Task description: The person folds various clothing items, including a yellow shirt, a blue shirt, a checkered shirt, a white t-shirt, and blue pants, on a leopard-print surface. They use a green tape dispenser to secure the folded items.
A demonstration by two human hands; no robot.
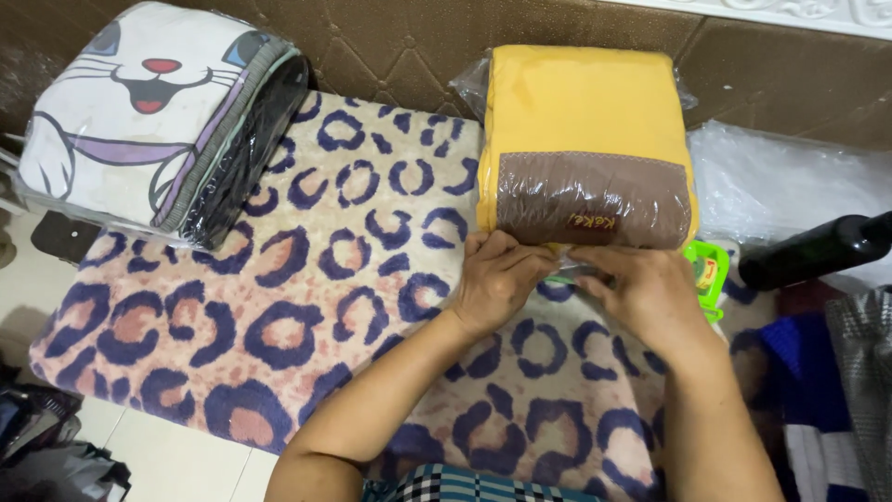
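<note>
A folded yellow and brown cloth in a clear plastic bag [581, 139] lies on a leopard-print blanket [307, 307]. My left hand [497, 279] and my right hand [646, 293] press together at the bag's near edge, pinching the loose clear plastic flap between the fingers. A green tape dispenser [708, 265] lies just right of my right hand, partly hidden by it.
A second bagged bundle with a cartoon cat print [153, 116] sits at the far left. A dark bottle [818, 249] lies on clear plastic sheeting [790, 181] at the right. A brown padded wall runs behind. Dark bags [46, 446] lie on the floor at lower left.
</note>
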